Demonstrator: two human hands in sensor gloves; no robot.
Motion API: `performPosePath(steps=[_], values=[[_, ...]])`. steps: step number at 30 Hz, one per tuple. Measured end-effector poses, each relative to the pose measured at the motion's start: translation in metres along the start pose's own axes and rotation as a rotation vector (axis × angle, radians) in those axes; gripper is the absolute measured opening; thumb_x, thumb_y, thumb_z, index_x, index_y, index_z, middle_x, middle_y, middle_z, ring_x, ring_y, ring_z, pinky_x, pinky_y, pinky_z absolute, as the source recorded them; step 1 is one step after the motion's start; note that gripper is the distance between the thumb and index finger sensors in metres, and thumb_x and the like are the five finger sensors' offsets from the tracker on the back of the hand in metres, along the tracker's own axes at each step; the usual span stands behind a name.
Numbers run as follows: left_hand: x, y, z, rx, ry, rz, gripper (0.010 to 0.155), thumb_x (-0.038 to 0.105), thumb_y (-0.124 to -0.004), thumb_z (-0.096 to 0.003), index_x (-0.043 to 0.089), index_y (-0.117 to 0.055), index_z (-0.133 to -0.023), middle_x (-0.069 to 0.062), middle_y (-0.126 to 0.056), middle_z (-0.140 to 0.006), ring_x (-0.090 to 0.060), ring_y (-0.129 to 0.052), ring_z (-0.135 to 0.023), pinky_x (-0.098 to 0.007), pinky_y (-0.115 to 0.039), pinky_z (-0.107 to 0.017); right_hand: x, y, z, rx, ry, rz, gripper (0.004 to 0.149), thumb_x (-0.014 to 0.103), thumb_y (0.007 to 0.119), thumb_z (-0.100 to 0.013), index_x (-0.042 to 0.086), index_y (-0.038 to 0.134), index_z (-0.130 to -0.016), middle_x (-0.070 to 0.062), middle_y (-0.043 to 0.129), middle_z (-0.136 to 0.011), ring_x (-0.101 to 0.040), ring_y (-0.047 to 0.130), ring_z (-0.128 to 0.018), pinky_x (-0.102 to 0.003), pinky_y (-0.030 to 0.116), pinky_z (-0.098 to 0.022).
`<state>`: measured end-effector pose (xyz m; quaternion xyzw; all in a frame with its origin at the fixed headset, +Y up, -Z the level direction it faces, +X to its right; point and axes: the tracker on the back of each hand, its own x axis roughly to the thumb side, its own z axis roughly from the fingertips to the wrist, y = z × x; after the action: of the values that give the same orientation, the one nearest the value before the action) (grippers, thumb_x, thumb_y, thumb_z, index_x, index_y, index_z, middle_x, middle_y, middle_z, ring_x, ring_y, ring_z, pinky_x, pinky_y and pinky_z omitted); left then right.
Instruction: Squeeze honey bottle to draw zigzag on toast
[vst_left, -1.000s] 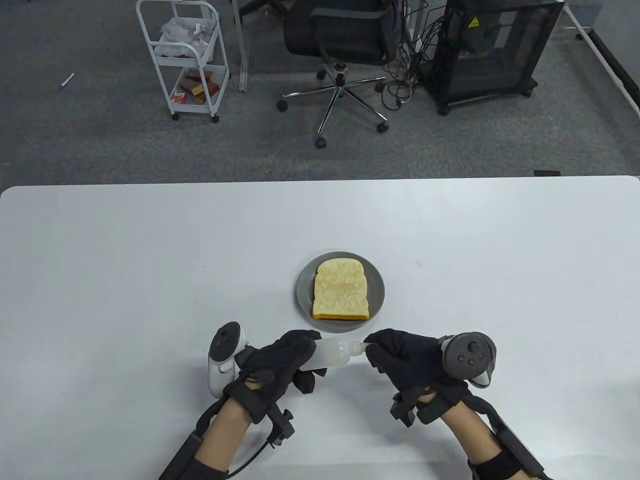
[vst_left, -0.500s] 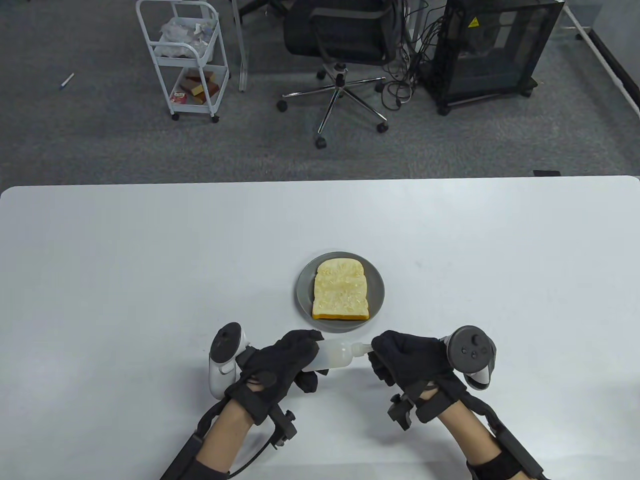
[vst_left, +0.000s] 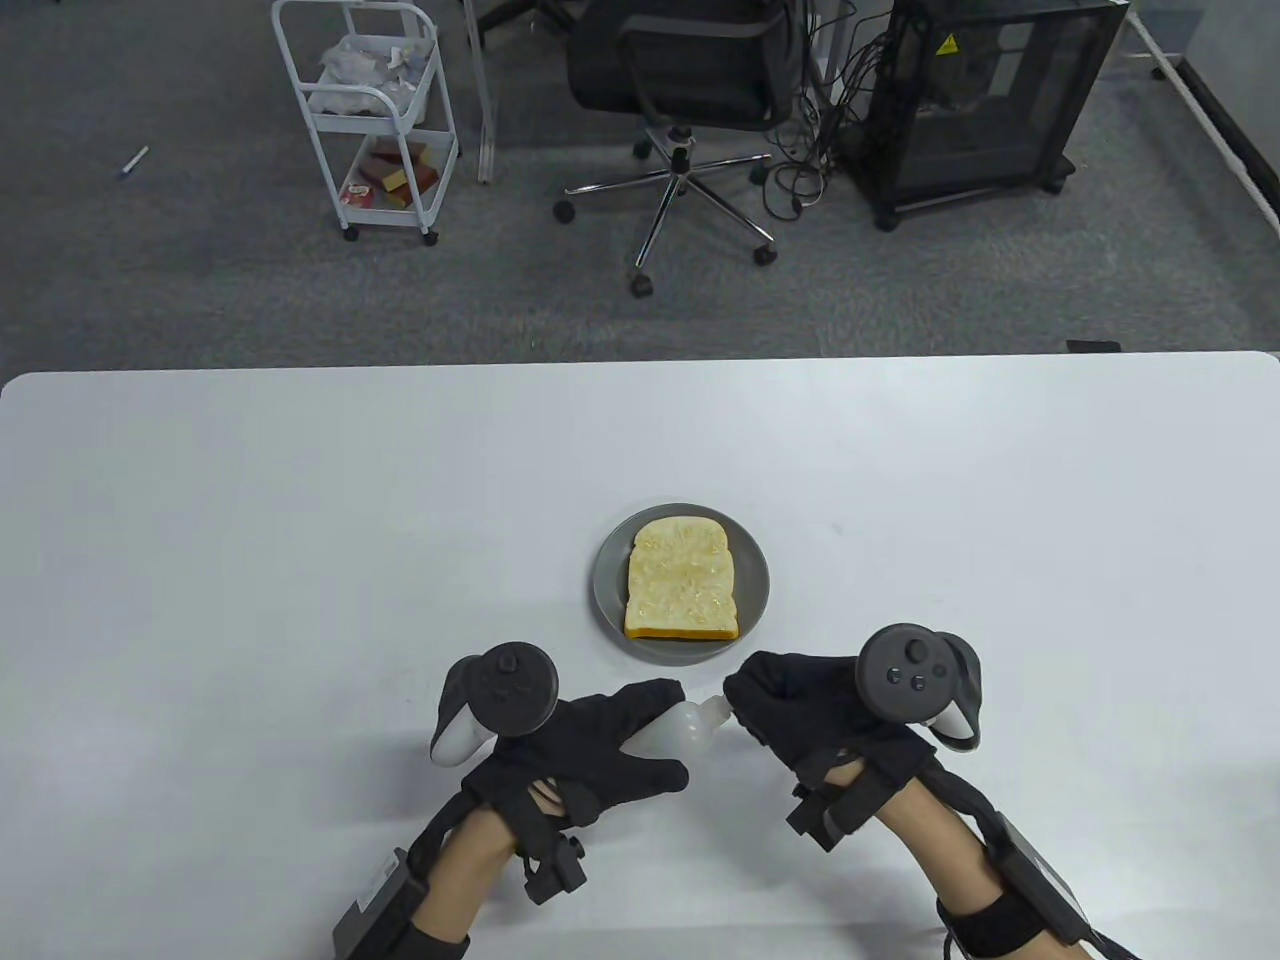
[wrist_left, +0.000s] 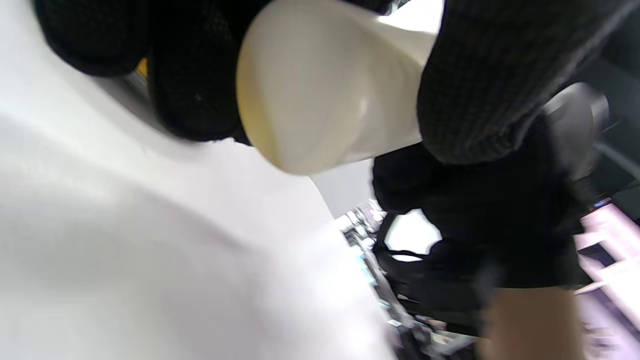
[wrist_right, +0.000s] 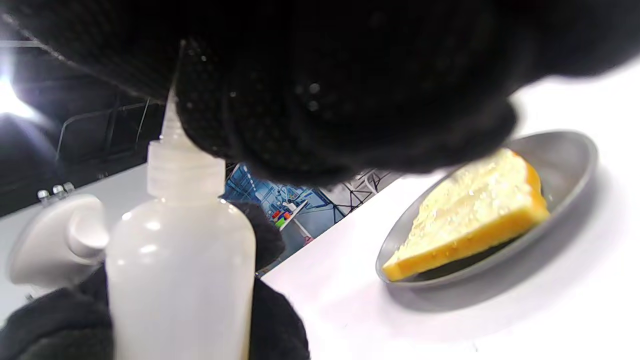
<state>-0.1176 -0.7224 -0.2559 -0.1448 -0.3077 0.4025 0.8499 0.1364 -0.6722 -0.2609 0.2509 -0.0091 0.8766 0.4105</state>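
A slice of toast (vst_left: 683, 579) lies on a grey plate (vst_left: 760, 590) at the table's middle; it also shows in the right wrist view (wrist_right: 470, 210). My left hand (vst_left: 610, 745) grips a white squeeze bottle (vst_left: 680, 728) just in front of the plate. In the right wrist view the bottle (wrist_right: 180, 270) points its thin nozzle up at my right hand's fingertips (wrist_right: 215, 115). My right hand (vst_left: 790, 705) pinches the nozzle tip. The left wrist view shows the bottle's base (wrist_left: 320, 95) between my fingers (wrist_left: 480, 75).
The white table (vst_left: 300, 520) spreads wide around the plate. Beyond its far edge stand a white cart (vst_left: 375, 110), an office chair (vst_left: 685, 90) and a black cabinet (vst_left: 985, 100) on the carpet.
My left hand has rolled over, its tracker now on top, and the bottle has tipped so less of it shows. My right hand stays at the nozzle tip and has shifted slightly left.
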Motion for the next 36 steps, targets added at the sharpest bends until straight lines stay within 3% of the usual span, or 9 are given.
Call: performPosePath(steps=[4, 10, 13, 16, 20, 24, 28, 36], values=[[0.013, -0.004, 0.000, 0.095, -0.034, -0.213, 0.081, 0.063, -0.098, -0.0442, 0.016, -0.067, -0.102, -0.015, -0.096, -0.090, -0.038, -0.098, -0.070, -0.054, -0.080, -0.049, 0.020, 0.005, -0.002, -0.051, -0.043, 0.141, 0.046, 0.046, 0.075, -0.054, 0.007, 0.099, -0.059, -0.008, 0.107, -0.038, -0.023, 0.103, -0.015, -0.037, 0.089, -0.014], [0.018, -0.006, 0.001, 0.199, -0.063, -0.228, 0.081, 0.061, -0.101, -0.0420, 0.013, -0.070, -0.099, -0.017, -0.097, -0.087, -0.038, -0.101, -0.067, -0.052, -0.083, -0.045, 0.035, 0.016, -0.002, -0.092, -0.057, 0.182, 0.047, 0.047, 0.076, -0.053, 0.006, 0.098, -0.060, -0.008, 0.107, -0.039, -0.023, 0.104, -0.016, -0.037, 0.090, -0.014], [0.018, 0.003, 0.004, 0.253, -0.006, -0.277, 0.081, 0.061, -0.102, -0.0409, 0.012, -0.071, -0.097, -0.016, -0.098, -0.086, -0.037, -0.104, -0.067, -0.051, -0.086, -0.045, 0.032, 0.015, 0.000, -0.054, -0.044, 0.156, 0.053, 0.052, 0.074, -0.053, 0.007, 0.093, -0.074, -0.013, 0.106, -0.056, -0.031, 0.106, -0.033, -0.043, 0.090, -0.025], [0.008, 0.031, 0.011, 0.387, 0.080, -0.246, 0.080, 0.059, -0.103, -0.0406, 0.011, -0.071, -0.097, -0.017, -0.097, -0.087, -0.038, -0.104, -0.068, -0.052, -0.086, -0.046, 0.014, -0.004, 0.009, -0.098, 0.001, 0.157, 0.070, 0.059, 0.071, -0.052, 0.002, 0.080, -0.092, -0.024, 0.093, -0.082, -0.045, 0.099, -0.058, -0.054, 0.086, -0.039], [-0.012, 0.071, 0.014, 0.509, 0.223, -0.278, 0.080, 0.055, -0.104, -0.0411, 0.011, -0.069, -0.098, -0.018, -0.094, -0.090, -0.040, -0.103, -0.072, -0.052, -0.087, -0.048, -0.019, -0.032, 0.023, -0.132, 0.069, 0.261, 0.082, 0.064, 0.066, -0.051, 0.001, 0.066, -0.103, -0.028, 0.079, -0.097, -0.054, 0.086, -0.077, -0.059, 0.081, -0.046], [-0.035, 0.101, 0.009, 0.553, 0.365, -0.266, 0.080, 0.053, -0.104, -0.0414, 0.012, -0.067, -0.099, -0.019, -0.090, -0.093, -0.041, -0.101, -0.075, -0.052, -0.087, -0.051, -0.054, -0.048, 0.034, -0.108, 0.148, 0.349, 0.088, 0.068, 0.062, -0.051, 0.004, 0.050, -0.111, -0.030, 0.050, -0.114, -0.064, 0.055, -0.095, -0.073, 0.062, -0.058], [-0.060, 0.119, -0.001, 0.608, 0.452, -0.229, 0.080, 0.053, -0.104, -0.0403, 0.014, -0.066, -0.099, -0.018, -0.087, -0.094, -0.040, -0.101, -0.077, -0.051, -0.087, -0.053, -0.075, -0.054, 0.044, -0.096, 0.169, 0.502, 0.092, 0.071, 0.054, -0.051, 0.009, 0.033, -0.115, -0.027, 0.029, -0.119, -0.066, 0.036, -0.098, -0.077, 0.051, -0.062], [-0.099, 0.125, -0.039, 0.588, 0.563, -0.245, 0.082, 0.047, -0.105, -0.0421, 0.013, -0.059, -0.100, -0.018, -0.079, -0.098, -0.042, -0.095, -0.084, -0.053, -0.084, -0.060, -0.089, -0.055, 0.051, -0.086, 0.182, 0.640, 0.093, 0.072, 0.056, -0.050, 0.010, 0.031, -0.114, -0.026, 0.028, -0.119, -0.065, 0.033, -0.100, -0.079, 0.047, -0.062]])
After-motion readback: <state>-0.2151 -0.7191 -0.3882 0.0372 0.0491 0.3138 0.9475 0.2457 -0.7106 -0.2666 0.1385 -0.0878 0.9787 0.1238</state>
